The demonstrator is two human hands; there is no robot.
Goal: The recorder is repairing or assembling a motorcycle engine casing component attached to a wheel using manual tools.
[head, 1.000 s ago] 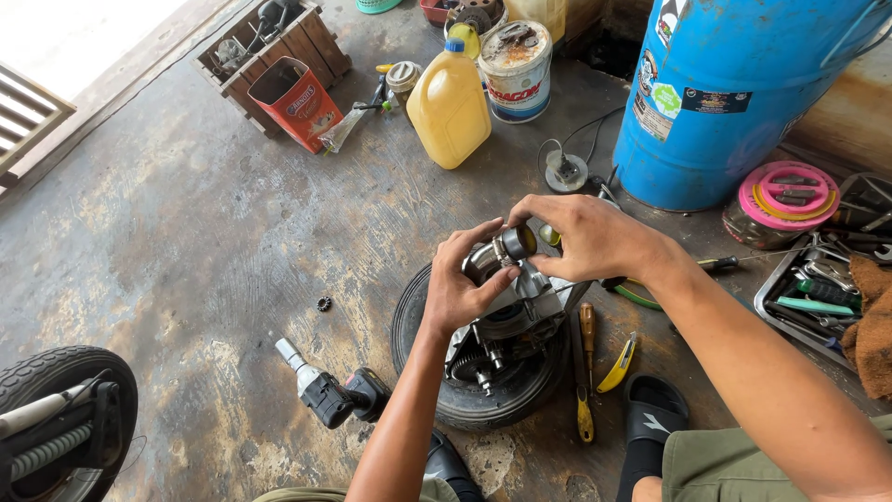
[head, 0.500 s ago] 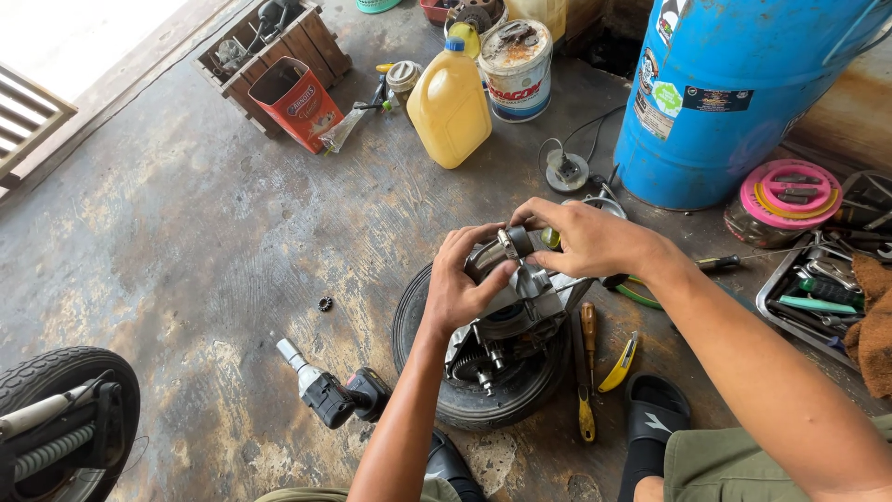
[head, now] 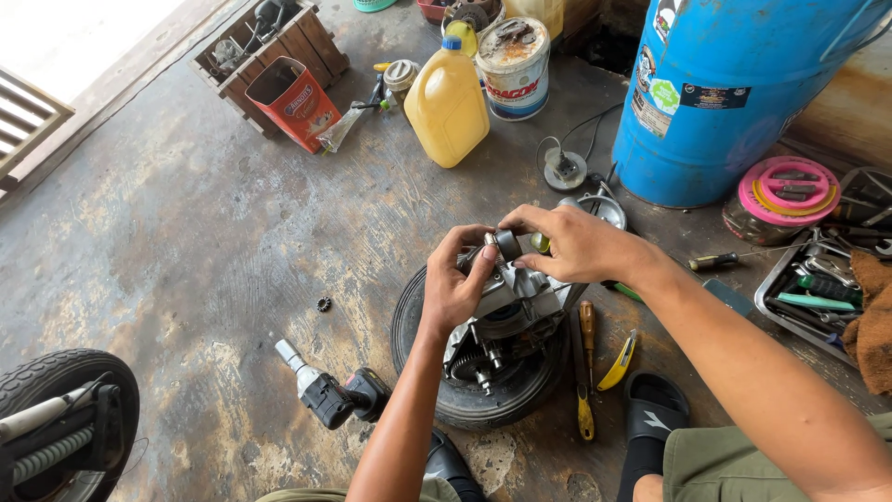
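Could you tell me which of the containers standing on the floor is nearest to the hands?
The yellow plastic jug with the blue cap. The white paint can, red carton and blue drum all stand farther off.

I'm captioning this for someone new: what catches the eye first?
At centre, the left hand and right hand grip a grey metal engine assembly resting on a small black tyre. A big blue drum stands upper right, a yellow jug top centre.
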